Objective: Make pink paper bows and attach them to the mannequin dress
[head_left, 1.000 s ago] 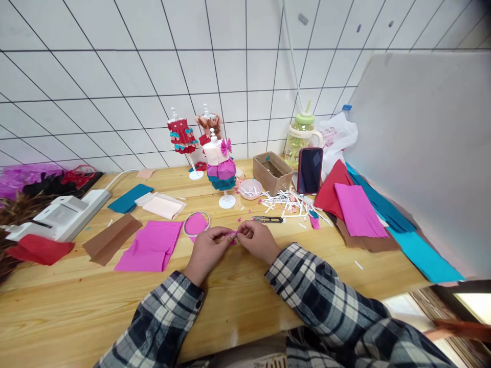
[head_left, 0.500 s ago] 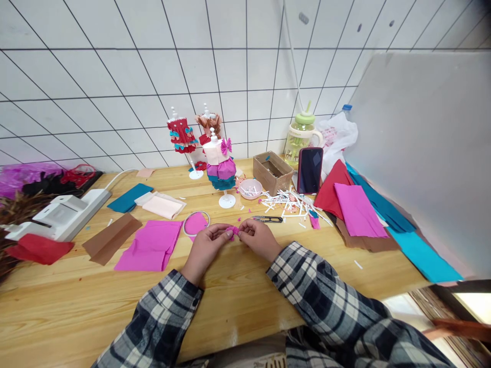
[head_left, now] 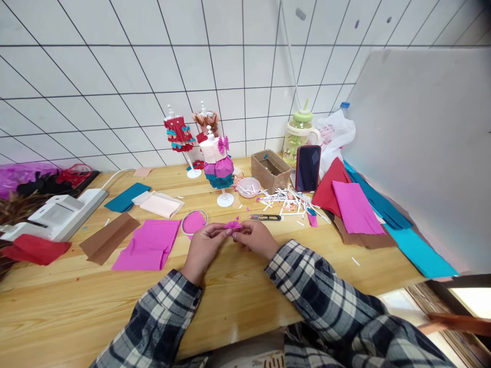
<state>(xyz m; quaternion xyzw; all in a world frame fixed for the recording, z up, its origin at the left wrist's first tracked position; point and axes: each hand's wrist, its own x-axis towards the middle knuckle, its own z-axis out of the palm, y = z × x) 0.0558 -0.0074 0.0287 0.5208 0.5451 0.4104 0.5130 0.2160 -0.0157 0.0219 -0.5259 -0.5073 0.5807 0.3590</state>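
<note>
Between both sets of fingertips is a small piece of pleated magenta crepe paper [head_left: 232,225], fanned out at its far edge. My left hand [head_left: 206,249] pinches its left side, and my right hand [head_left: 259,238] pinches it from the right. Just beyond the right fingers lie black thread snips [head_left: 266,217]. Near my left hand a round ring [head_left: 183,225] rests on a magenta scrap [head_left: 195,221]. A mini dress form [head_left: 218,168] stands behind the hands, dressed in pale pink, magenta and teal paper with a magenta bow.
Two more dressed forms, one with a red paper dress [head_left: 178,135], stand near the tiled wall. A cardboard box [head_left: 271,174], pink dish [head_left: 249,187], phone [head_left: 308,168] and green-lidded bottle [head_left: 298,133] are behind. Folded crepe sheets [head_left: 148,245] lie left, others right; a power strip [head_left: 72,217] sits left.
The magenta paper has spread from a bunched shape into a fan above the fingertips. My right fingers have shifted slightly lower on it. The whole view has moved a little.
</note>
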